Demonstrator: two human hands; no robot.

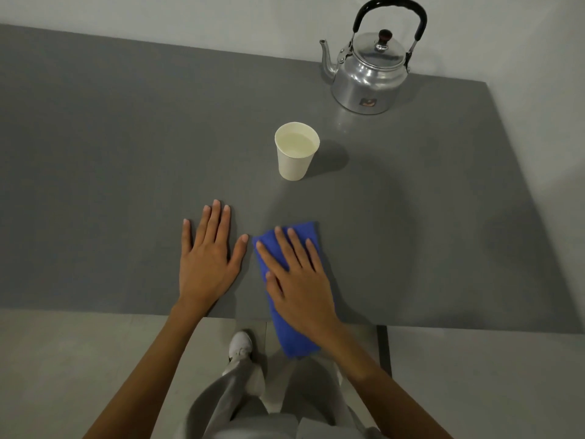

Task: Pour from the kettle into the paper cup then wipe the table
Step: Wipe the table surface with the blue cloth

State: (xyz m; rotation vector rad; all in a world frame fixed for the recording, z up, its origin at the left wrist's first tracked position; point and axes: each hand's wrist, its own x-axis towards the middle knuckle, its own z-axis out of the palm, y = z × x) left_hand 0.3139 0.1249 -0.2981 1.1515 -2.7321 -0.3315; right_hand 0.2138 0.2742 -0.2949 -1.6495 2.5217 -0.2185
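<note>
A white paper cup (296,156) stands upright mid-table with clear liquid in it. The metal kettle (370,71), with a black handle and closed lid, sits at the far right edge of the table. A folded blue cloth (286,321) lies on the near edge of the table and hangs over it. My right hand (300,280) presses flat on the cloth, fingers spread. Just left of the cloth, my left hand (207,258) rests flat on the bare table, holding nothing.
The grey table (110,153) runs far to the left and ends at its right edge near the kettle. A pale wall rises behind it. Below the near edge are a table leg (383,350), my legs and a white shoe (240,345).
</note>
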